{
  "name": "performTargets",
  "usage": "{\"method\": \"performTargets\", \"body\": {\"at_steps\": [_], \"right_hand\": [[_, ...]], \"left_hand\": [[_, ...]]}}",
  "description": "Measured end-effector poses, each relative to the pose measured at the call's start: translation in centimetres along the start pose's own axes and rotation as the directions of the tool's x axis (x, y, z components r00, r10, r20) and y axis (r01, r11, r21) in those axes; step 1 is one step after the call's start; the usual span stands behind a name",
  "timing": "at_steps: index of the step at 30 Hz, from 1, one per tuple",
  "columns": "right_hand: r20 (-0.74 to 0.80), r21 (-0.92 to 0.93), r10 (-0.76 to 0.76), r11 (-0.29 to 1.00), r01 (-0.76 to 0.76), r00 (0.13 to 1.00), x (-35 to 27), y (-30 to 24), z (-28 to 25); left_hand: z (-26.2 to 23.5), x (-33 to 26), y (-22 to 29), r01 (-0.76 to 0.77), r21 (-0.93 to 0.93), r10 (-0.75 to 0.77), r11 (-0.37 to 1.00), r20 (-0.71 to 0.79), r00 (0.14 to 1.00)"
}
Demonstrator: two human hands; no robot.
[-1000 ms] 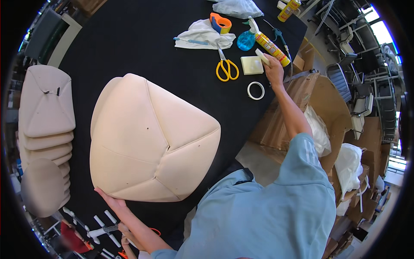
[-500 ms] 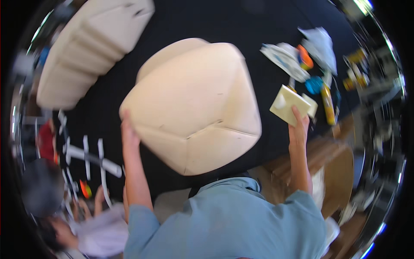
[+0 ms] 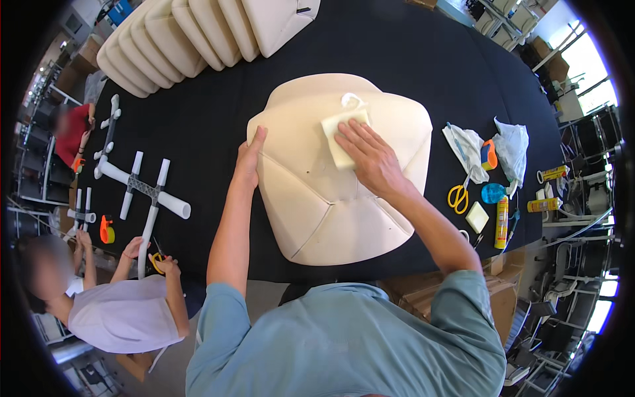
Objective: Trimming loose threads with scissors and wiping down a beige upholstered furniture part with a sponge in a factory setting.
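A cream padded seat cushion (image 3: 291,178) with seams lies on the black-covered table in front of me. My left hand (image 3: 250,159) grips its left edge. On the upper middle of the cushion rests a pale yellow sponge (image 3: 338,147). My right hand (image 3: 370,155) lies over the sponge, fingers together and pressing it down, so the palm side is hidden. Just beyond the sponge a white curved smear (image 3: 352,100) shows on the cushion.
Similar cushions (image 3: 178,40) stand in a row at the far left. At right lie yellow scissors (image 3: 458,198), a yellow tube (image 3: 502,221), another pale block (image 3: 477,217), an orange tape dispenser (image 3: 489,155) and plastic bags (image 3: 511,152). A co-worker (image 3: 126,308) handles white tubes at left.
My right hand has brought the sponge from the right of the cushion onto its upper surface. The left hand stays at the cushion's left edge. The cushion appears turned and flatter in view.
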State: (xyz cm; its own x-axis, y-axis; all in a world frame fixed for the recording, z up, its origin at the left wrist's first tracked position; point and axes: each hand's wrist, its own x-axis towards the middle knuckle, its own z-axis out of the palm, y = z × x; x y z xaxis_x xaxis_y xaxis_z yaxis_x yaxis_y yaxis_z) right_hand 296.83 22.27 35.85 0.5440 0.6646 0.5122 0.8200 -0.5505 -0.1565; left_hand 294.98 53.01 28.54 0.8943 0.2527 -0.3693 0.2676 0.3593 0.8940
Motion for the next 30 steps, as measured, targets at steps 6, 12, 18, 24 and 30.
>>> {"method": "performTargets", "body": {"at_steps": [6, 12, 18, 24, 30], "right_hand": [[0.005, -0.093, 0.063, 0.994, -0.062, 0.998, 1.3, 2.0, -1.5], [-0.037, -0.015, 0.137, 0.990, -0.138, 0.990, 1.2, 4.5, -2.4], [0.095, 0.056, 0.145, 0.987, -0.151, 0.985, -2.2, 6.2, -3.5], [-0.139, -0.016, 0.209, 0.977, -0.213, 0.968, 3.2, 10.0, -0.3], [0.118, 0.061, -0.030, 0.998, 0.023, 0.993, 5.4, 2.7, -0.5]], "left_hand": [[0.3, -0.4, 0.8, 0.037, -0.053, -0.033, 0.998, 0.075, 0.997], [0.3, 0.1, 0.5, 0.019, -0.041, -0.016, 0.999, 0.058, 0.998], [0.4, -0.6, 0.3, -0.006, -0.040, 0.006, 0.999, 0.018, 1.000], [1.5, -0.5, 0.9, -0.017, -0.002, 0.017, 1.000, 0.011, 1.000], [0.2, -0.4, 0.3, 0.004, -0.050, -0.005, 0.999, -0.005, 1.000]]}}
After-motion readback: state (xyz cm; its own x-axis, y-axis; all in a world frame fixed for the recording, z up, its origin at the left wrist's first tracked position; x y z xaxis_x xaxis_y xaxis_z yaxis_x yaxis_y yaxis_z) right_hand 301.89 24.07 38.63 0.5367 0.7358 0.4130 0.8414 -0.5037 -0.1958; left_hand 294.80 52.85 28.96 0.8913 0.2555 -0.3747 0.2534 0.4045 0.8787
